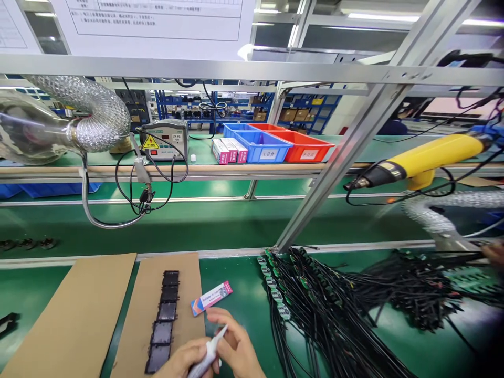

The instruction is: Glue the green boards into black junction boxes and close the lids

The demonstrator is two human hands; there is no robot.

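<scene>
Grasping a tube (pixel 205 360), contents hidden, are left fingers (pixel 192 350), grip of right fingers (pixel 233 326) unclear.

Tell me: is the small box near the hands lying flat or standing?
Flat: the box lies with its broad printed face up.

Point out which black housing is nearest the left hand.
The bottom housing in the column of five; the other four lie farther up, away from the left hand.
</scene>
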